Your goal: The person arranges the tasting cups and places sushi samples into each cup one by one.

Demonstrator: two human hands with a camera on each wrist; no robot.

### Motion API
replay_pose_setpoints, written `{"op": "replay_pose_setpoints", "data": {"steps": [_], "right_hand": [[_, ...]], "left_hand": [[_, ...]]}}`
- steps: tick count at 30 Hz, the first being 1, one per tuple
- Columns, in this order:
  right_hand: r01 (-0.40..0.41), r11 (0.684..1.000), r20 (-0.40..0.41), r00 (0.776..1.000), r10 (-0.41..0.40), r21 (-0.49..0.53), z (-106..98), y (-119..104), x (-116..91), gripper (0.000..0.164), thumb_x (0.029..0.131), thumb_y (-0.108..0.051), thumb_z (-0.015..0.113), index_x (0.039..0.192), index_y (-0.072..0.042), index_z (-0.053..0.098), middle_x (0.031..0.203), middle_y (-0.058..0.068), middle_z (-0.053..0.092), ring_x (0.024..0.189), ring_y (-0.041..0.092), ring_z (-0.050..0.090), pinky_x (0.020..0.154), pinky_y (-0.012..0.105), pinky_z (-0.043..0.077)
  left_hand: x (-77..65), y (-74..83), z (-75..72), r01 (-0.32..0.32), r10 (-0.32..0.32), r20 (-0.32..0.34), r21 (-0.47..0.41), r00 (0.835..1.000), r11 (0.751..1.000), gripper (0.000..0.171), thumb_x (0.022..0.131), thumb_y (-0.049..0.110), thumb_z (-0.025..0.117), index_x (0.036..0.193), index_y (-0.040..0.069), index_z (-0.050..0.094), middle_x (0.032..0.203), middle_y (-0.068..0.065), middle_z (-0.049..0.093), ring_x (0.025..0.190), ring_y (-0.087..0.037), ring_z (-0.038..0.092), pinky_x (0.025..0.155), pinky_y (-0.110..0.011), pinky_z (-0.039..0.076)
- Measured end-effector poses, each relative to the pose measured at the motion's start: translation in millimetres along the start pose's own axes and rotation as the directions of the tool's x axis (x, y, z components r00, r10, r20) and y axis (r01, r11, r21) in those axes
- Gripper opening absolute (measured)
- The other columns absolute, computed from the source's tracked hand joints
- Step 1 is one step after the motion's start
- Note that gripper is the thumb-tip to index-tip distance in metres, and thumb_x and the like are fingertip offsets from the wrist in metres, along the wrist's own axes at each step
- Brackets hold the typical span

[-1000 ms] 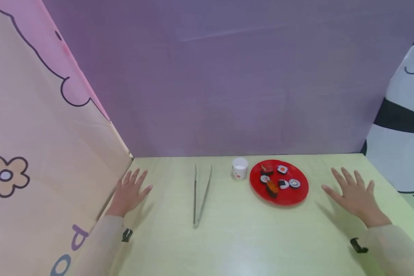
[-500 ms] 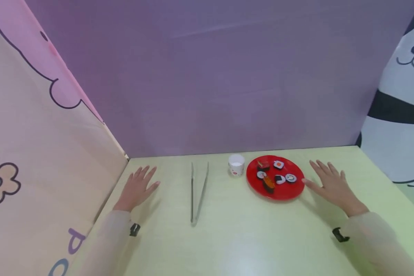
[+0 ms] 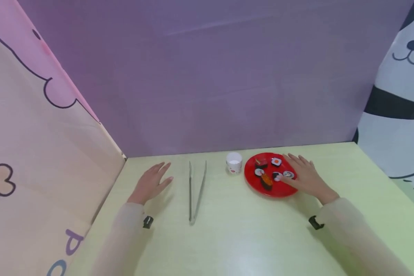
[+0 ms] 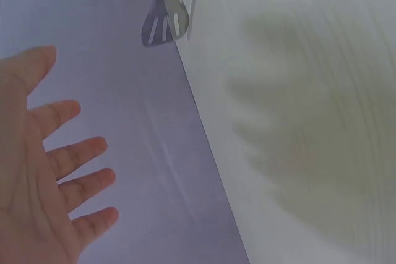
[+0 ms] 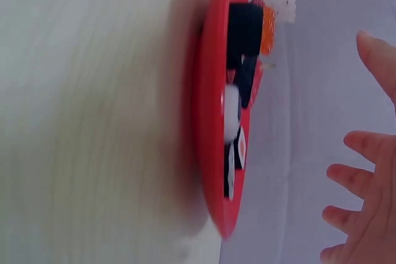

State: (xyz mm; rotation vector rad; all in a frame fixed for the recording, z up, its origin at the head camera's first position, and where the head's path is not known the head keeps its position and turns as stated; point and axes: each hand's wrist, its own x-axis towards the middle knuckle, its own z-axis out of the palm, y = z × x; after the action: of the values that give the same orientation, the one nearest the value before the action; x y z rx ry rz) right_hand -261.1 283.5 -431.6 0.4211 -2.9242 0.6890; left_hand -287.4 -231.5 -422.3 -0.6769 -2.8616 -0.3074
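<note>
A red plate (image 3: 250, 182) stands at the right of the table, bearing several toy sushi pieces, among them one with an orange topping (image 3: 266, 180) and a triangular rice ball (image 3: 277, 176). My right hand (image 3: 308, 177), fingers spread, hovers above the plate's right edge, partly covering it; the right wrist view shows it apart from the sushi. Metal tongs (image 3: 190, 195) lie spread on the table, their slotted ends (image 4: 164, 26) visible in the left wrist view. Left of them, my left hand (image 3: 150, 184) hangs over the table with relaxed fingers, holding nothing.
Between tongs and plate stands a small white cup (image 3: 234, 165) with a red pattern. A purple cloth wall (image 3: 210, 96) rises at the table's back edge. Printed cloths (image 3: 55, 153) flank the left and right sides.
My right hand has moved left from beside the plate to above its right part. My left hand has shifted right, closer to the tongs. The head view has shifted slightly.
</note>
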Motion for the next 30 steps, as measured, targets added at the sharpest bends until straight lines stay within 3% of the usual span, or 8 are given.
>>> {"op": "replay_pose_setpoints", "data": {"steps": [8,15,21,26,30], "right_hand": [[0.080,0.997,0.035,0.996,-0.080,0.002,14,-17,22,0.086,0.083,-0.048,0.066,0.144,0.001,0.031,0.146,0.026,0.030,0.131,0.051,0.023,0.100,0.073,0.009],[0.108,0.994,0.071,0.992,-0.109,0.019,21,-37,43,0.084,0.083,-0.045,0.067,0.144,-0.001,0.030,0.145,0.022,0.034,0.133,0.041,0.027,0.106,0.062,0.016],[0.039,0.996,0.132,0.990,-0.050,0.083,26,-55,58,0.089,0.080,-0.044,0.071,0.148,-0.008,0.025,0.149,0.016,0.030,0.136,0.038,0.025,0.100,0.061,0.033],[0.002,0.996,0.184,0.983,-0.019,0.091,36,-70,70,0.091,0.080,-0.040,0.073,0.150,-0.011,0.022,0.151,0.014,0.026,0.137,0.036,0.023,0.097,0.058,0.038],[-0.018,0.988,0.184,0.983,-0.011,0.154,44,-81,83,0.092,0.081,-0.036,0.073,0.151,-0.013,0.018,0.153,0.012,0.023,0.138,0.034,0.022,0.098,0.056,0.039]], "left_hand": [[12.9,11.9,13.9,-0.094,0.094,-0.031,-0.020,0.995,0.995,0.059,0.094,0.038,0.054,0.142,0.008,0.039,0.140,-0.022,0.043,0.127,-0.039,0.043,0.103,-0.054,0.033],[31.8,25.4,18.3,-0.147,0.147,-0.053,-0.006,0.988,0.989,0.057,0.093,0.033,0.056,0.142,0.007,0.040,0.141,-0.020,0.042,0.128,-0.037,0.042,0.103,-0.051,0.034],[51.8,44.6,22.9,-0.205,0.203,-0.098,-0.021,0.974,0.978,0.057,0.091,0.026,0.062,0.141,0.007,0.041,0.138,-0.018,0.046,0.125,-0.034,0.045,0.103,-0.048,0.036],[66.5,60.7,31.5,-0.268,0.265,-0.094,-0.021,0.960,0.963,0.057,0.092,0.026,0.061,0.142,0.008,0.039,0.138,-0.016,0.047,0.125,-0.032,0.046,0.103,-0.045,0.037],[78.5,71.9,31.9,-0.286,0.281,-0.115,-0.025,0.953,0.958,0.059,0.091,0.024,0.063,0.143,0.009,0.038,0.138,-0.014,0.047,0.126,-0.031,0.045,0.103,-0.044,0.037]]}}
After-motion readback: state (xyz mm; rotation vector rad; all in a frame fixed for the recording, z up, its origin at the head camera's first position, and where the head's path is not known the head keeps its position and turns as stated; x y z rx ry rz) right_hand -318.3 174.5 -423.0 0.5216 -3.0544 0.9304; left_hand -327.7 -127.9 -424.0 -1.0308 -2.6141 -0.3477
